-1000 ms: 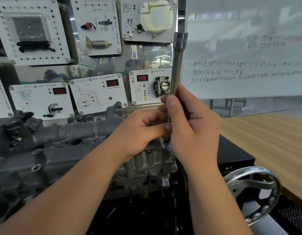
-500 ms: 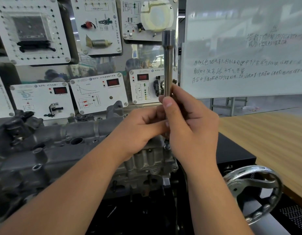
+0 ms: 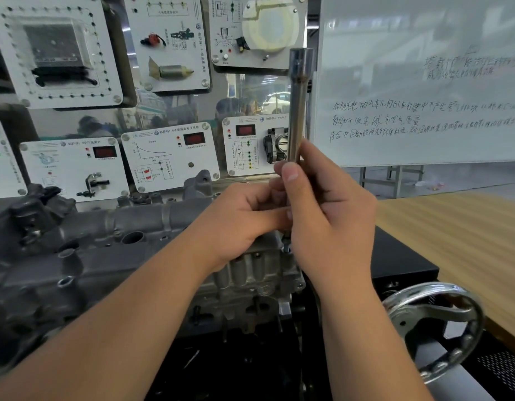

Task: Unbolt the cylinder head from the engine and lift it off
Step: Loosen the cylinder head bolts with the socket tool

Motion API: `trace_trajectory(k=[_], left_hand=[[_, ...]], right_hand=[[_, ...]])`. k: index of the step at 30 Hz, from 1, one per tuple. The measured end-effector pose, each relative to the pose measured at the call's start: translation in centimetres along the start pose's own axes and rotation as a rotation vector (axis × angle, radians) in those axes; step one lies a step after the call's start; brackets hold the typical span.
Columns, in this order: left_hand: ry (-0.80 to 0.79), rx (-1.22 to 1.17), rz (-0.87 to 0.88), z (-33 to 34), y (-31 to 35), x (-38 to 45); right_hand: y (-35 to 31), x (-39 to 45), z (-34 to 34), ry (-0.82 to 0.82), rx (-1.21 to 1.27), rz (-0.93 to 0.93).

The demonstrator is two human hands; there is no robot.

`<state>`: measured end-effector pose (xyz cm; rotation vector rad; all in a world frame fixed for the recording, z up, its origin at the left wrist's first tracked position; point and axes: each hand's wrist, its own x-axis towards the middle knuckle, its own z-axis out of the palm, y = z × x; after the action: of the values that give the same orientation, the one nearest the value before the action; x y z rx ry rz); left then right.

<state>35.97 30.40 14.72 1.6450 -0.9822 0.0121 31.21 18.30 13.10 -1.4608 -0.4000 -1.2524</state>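
The grey cylinder head (image 3: 85, 256) lies across the engine from the left to the centre, with open round holes along its top. A long steel extension bar (image 3: 297, 111) stands nearly upright over the head's right end. My right hand (image 3: 328, 209) grips its lower part, thumb up along the shaft. My left hand (image 3: 242, 221) pinches the same bar from the left, just below the right thumb. The bar's lower tip reaches a bolt (image 3: 286, 248) on the head, mostly hidden by my hands.
A chrome handwheel (image 3: 435, 328) sits low at the right, beside a black box (image 3: 401, 256) and a wooden table (image 3: 459, 241). Demonstration panels (image 3: 169, 157) and a whiteboard (image 3: 424, 82) stand close behind the engine.
The top of the bar swung left from a rightward tilt, then back to nearly upright. Both hands have kept their hold and barely shifted.
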Motion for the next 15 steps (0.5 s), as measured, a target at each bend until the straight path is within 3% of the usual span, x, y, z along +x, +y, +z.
trace_trajectory(k=[5, 9, 15], left_hand=[[0.045, 0.070, 0.033, 0.28, 0.20, 0.25], [0.102, 0.117, 0.020, 0.30, 0.05, 0.41], [0.013, 0.053, -0.001, 0.12, -0.23, 0.10]], right_hand=[[-0.10, 0.21, -0.27, -0.039, 0.031, 0.037], [-0.03, 0.22, -0.26, 0.050, -0.026, 0.021], [-0.08, 0.22, -0.47, 0.026, -0.027, 0.044]])
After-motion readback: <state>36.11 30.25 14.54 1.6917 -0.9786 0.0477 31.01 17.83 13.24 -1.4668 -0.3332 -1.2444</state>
